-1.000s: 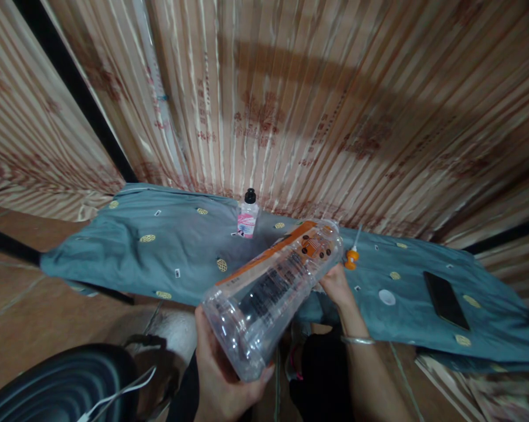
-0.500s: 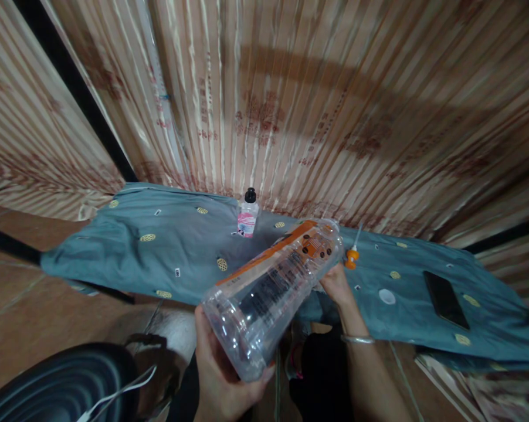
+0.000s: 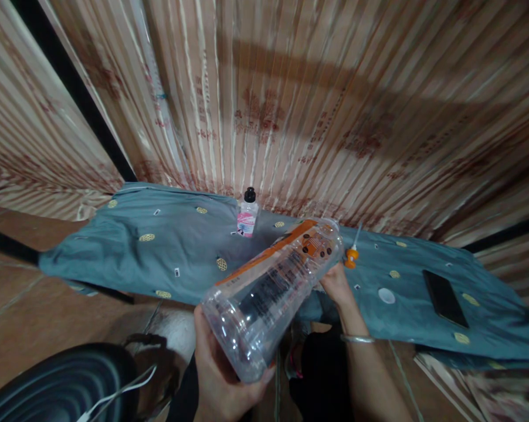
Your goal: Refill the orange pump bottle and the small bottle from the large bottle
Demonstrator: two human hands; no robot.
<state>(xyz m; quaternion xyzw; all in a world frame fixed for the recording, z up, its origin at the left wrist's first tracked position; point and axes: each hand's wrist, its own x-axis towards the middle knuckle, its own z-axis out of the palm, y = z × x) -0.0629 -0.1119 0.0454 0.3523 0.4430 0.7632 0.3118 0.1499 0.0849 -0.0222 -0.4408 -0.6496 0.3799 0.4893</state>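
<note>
A large clear plastic bottle (image 3: 275, 293) with an orange and black label lies tilted in the air over the front of the cloth-covered surface. Around its near end, at the base, my left hand (image 3: 229, 369) is closed with the thumb and fingers on opposite sides. My right hand (image 3: 337, 284) supports the far end from below and the right; its fingers are mostly hidden behind the bottle. Just right of that end lies an orange pump head (image 3: 351, 258) with a thin pale tube. A small clear bottle (image 3: 247, 217) with a black cap and pink label stands farther back.
The surface wears a teal cloth (image 3: 115, 246) with pineapple prints. On its right are a white round disc (image 3: 386, 296) and a black phone (image 3: 446, 298). Striped curtains (image 3: 264, 117) hang behind. A black ridged round object (image 3: 66, 381) with a white cable is at lower left.
Hardly anything differs: both hands keep the large bottle in the same tilted pose. The view has shifted very slightly.
</note>
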